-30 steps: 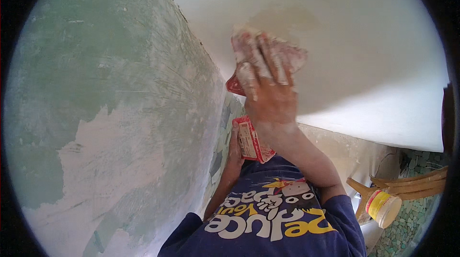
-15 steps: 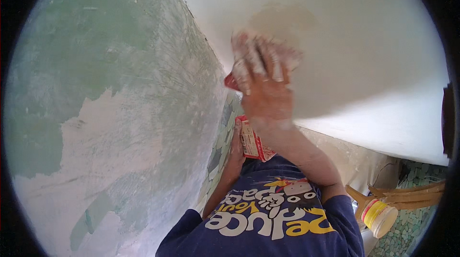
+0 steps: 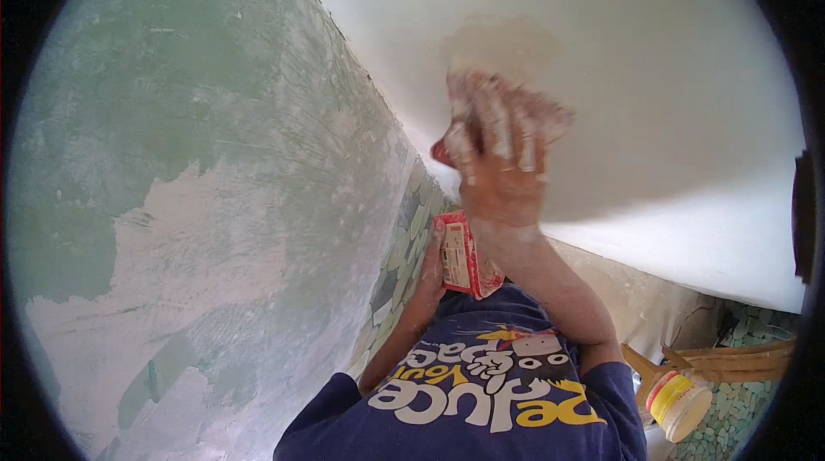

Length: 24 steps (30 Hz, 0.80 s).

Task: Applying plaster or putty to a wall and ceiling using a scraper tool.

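Observation:
My right hand (image 3: pixel 503 152) is raised against the smooth white surface (image 3: pixel 653 91), its fingers caked with white. It is wrapped over a reddish flat piece (image 3: pixel 550 113) smeared with white, which looks pressed to that surface. Motion blurs the piece, so I cannot tell its exact kind; a red corner pokes out below the fingers on the left. Lower down, my left hand (image 3: pixel 436 246) grips the side of a red tub (image 3: pixel 460 255) with a pale label and white smears. The tub is tilted, and my right forearm hides part of it.
A patchy green and white wall (image 3: pixel 189 203) rises on the left and meets the white surface along a seam. A brownish patch (image 3: pixel 498 36) lies above my right hand. At lower right are a yellow and white bucket (image 3: pixel 679 405), wooden pieces (image 3: pixel 730 362) and green mosaic tiles (image 3: pixel 748 418).
My right hand and the reddish piece have shifted right and slightly down along the white surface. The red tub in my left hand has moved a little to the right in view.

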Each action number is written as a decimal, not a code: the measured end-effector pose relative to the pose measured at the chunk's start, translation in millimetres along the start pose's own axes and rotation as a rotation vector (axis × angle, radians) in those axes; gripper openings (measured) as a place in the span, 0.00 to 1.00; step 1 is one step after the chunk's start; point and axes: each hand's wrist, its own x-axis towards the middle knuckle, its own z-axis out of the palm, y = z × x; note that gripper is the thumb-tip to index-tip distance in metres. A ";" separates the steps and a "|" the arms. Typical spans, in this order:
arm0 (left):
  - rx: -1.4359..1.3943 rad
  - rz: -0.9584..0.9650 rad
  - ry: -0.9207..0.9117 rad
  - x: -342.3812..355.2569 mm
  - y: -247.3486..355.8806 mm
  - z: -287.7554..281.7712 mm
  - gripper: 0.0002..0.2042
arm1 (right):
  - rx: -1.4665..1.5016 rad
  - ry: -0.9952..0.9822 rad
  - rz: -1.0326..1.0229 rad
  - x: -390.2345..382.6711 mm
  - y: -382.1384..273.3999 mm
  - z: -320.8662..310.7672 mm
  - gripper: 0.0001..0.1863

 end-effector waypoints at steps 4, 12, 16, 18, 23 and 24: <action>-0.010 0.037 -0.012 7.7 -4.9 -2.7 0.33 | 0.181 -0.405 -0.022 -28.0 -4.3 8.9 0.25; -0.088 0.033 -0.052 6.7 -13.1 -15.8 0.30 | 0.364 -0.171 -0.007 22.7 15.9 -69.6 0.29; 0.039 0.043 -0.105 -1.3 -6.2 -7.5 0.33 | 0.066 -0.248 -0.017 -14.3 7.2 -23.2 0.29; 0.030 0.039 -0.105 1.5 -4.8 -4.7 0.33 | 0.181 -0.549 0.029 -29.2 5.5 -10.9 0.28; -0.046 0.041 -0.055 10.4 -12.5 -16.4 0.29 | 0.263 -0.290 0.008 -4.8 11.5 -54.4 0.19; -0.045 0.044 -0.052 9.3 -13.1 -17.4 0.29 | 0.294 -0.165 0.029 8.0 12.1 -70.7 0.18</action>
